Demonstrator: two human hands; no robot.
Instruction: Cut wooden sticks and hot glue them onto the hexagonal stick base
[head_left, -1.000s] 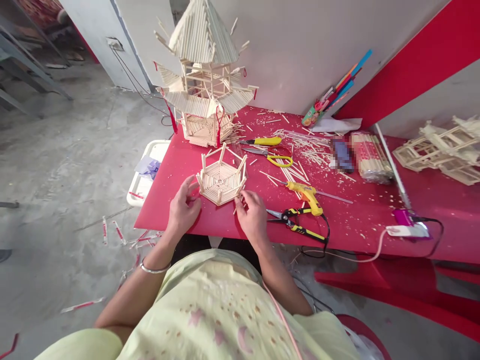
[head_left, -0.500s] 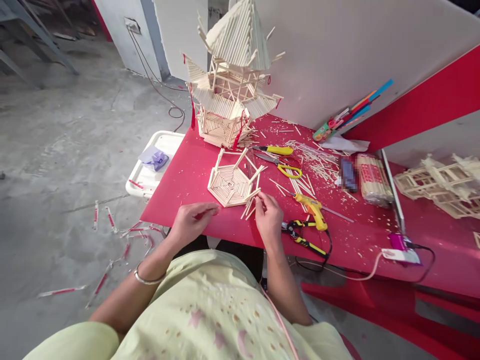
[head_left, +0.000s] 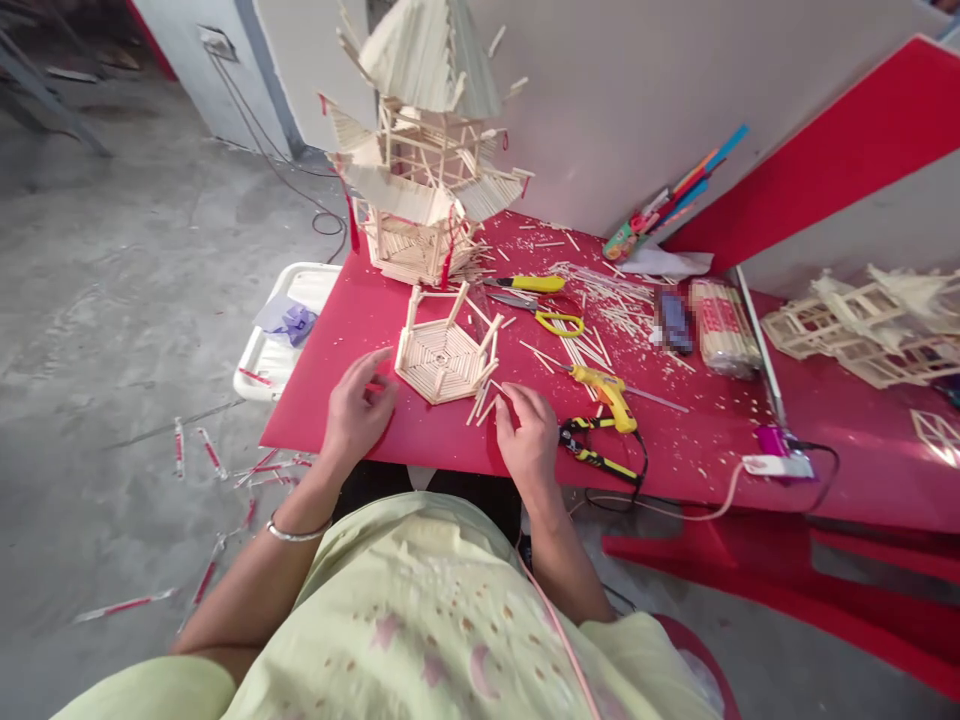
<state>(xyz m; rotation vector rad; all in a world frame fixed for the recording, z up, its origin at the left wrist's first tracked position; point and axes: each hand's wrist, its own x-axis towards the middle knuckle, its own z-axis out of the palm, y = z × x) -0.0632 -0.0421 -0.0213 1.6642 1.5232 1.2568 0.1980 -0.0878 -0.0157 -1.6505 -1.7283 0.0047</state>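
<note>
On the red tabletop before me lies a small hexagonal stick base (head_left: 444,362), with a spiral pattern of wooden sticks on its floor and short posts and rails around its edge. My left hand (head_left: 361,402) is at the base's near left side, fingers curved and apart, holding nothing that I can see. To the base's near right, my right hand (head_left: 528,432) has its thumb and fingers parted beside a few loose sticks (head_left: 482,402). Whether a fingertip touches those sticks I cannot tell.
Behind the base stands a tall stick pagoda (head_left: 427,190) with red tassels. Rightward lie yellow-handled scissors (head_left: 559,322), a yellow glue gun (head_left: 611,395), pliers (head_left: 596,455), scattered sticks and a wrapped stick bundle (head_left: 724,328). A white stool (head_left: 251,355) stands left.
My left hand has spread its fingers and come up beside the base. My right hand has loosened from a pinch at the base's right corner and drawn slightly away. The view has shifted.
</note>
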